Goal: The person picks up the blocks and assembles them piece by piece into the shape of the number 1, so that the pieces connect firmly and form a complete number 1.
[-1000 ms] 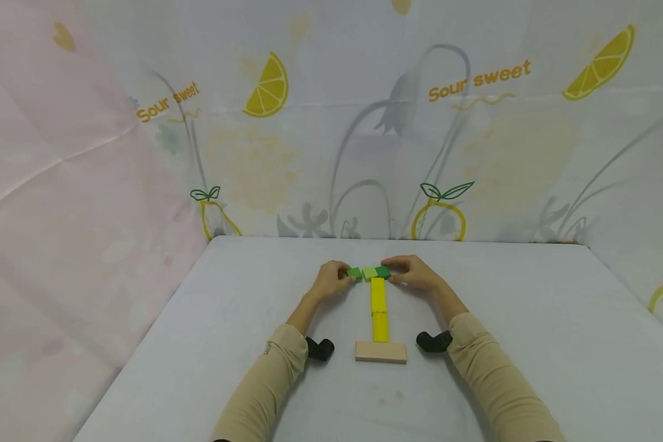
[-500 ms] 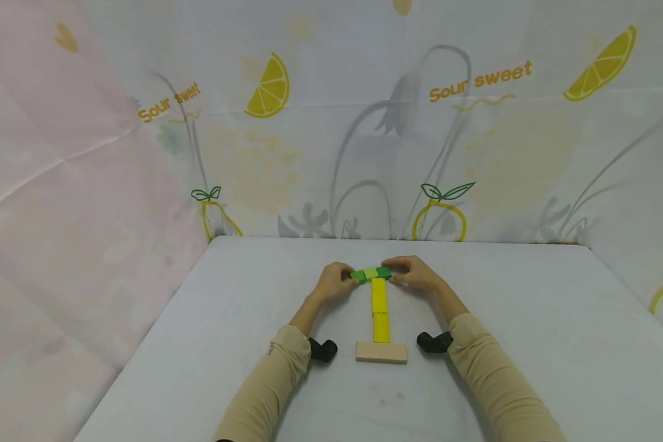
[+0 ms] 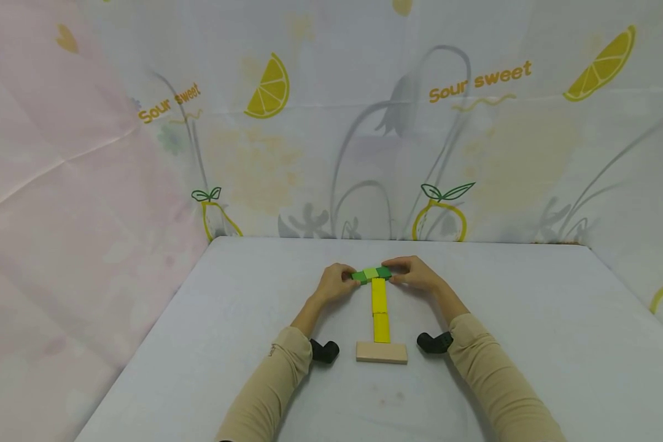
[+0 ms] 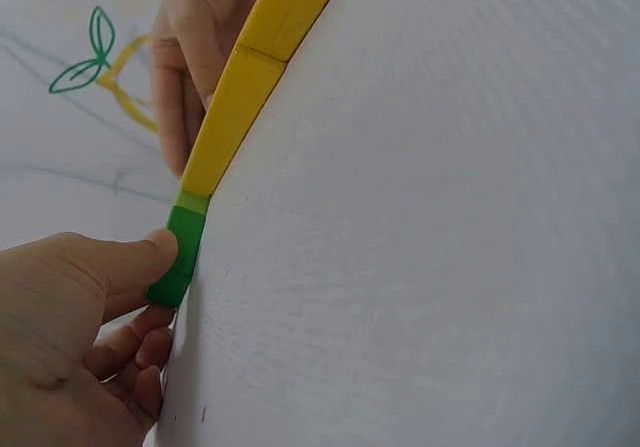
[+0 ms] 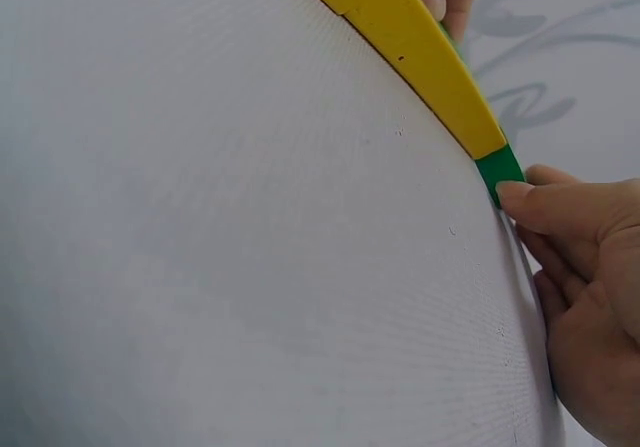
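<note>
Three small green blocks lie in a row on the table. My left hand (image 3: 333,283) pinches the left green block (image 4: 178,257) between thumb and fingers. At the other end, my right hand (image 3: 414,272) pinches the dark green block (image 5: 498,170). Between them sits the light green block (image 3: 371,273), touching both neighbours. Two yellow blocks run end to end toward me from under this row: the far yellow block (image 3: 379,296) meets the green ones, and the near yellow block (image 3: 382,328) reaches a plain wooden block (image 3: 382,353) lying crosswise.
A white-covered table (image 3: 530,319) carries the blocks. Black devices stick out at both wrists, the left device (image 3: 325,352) and the right device (image 3: 434,342). Behind the table hangs a printed curtain (image 3: 331,123) with lemon drawings.
My left hand has moved slightly right with its green block, closing the gap to the light green block. The right hand has stayed nearly still.
</note>
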Motion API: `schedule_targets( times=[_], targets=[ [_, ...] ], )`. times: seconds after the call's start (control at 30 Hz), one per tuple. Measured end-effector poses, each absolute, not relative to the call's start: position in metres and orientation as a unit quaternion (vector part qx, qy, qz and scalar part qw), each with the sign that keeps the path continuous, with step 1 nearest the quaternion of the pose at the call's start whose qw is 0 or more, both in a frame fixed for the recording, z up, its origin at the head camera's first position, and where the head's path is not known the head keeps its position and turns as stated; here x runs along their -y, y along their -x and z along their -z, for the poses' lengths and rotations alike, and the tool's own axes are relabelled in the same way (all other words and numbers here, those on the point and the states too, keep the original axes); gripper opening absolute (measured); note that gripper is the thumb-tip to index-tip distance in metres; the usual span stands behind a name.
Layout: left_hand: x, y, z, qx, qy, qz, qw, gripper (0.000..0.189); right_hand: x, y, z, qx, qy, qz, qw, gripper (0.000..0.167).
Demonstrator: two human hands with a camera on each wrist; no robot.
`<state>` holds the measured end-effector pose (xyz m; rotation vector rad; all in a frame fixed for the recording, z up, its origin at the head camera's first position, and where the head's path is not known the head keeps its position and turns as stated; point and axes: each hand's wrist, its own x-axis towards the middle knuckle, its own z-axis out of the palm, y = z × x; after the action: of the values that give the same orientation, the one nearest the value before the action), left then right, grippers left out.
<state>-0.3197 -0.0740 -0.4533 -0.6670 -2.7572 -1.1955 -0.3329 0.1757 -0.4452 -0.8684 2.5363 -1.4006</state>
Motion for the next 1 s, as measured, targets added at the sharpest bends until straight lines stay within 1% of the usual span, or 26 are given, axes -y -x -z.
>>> schedule_targets(
  times=[0.03,0.3,0.8,1.0],
  targets=[
    [0.072,0.313,0.446,0.897,0.205,0.392,0.022,0.030,-0.176,0.332,0.445,-0.838,0.285,0.462,0.059,0.041],
    [0.068,0.302,0.439,0.904,0.193,0.380,0.027,0.029,-0.175,0.330,0.442,-0.839,0.279,0.463,0.063,0.042],
    [0.072,0.304,0.440,0.891,0.194,0.411,0.018,0.036,-0.174,0.331,0.442,-0.844,0.271,0.459,0.065,0.041],
    [0.073,0.304,0.442,0.890,0.195,0.412,0.017,0.036,-0.174,0.330,0.440,-0.844,0.269,0.458,0.069,0.041]
  ],
)
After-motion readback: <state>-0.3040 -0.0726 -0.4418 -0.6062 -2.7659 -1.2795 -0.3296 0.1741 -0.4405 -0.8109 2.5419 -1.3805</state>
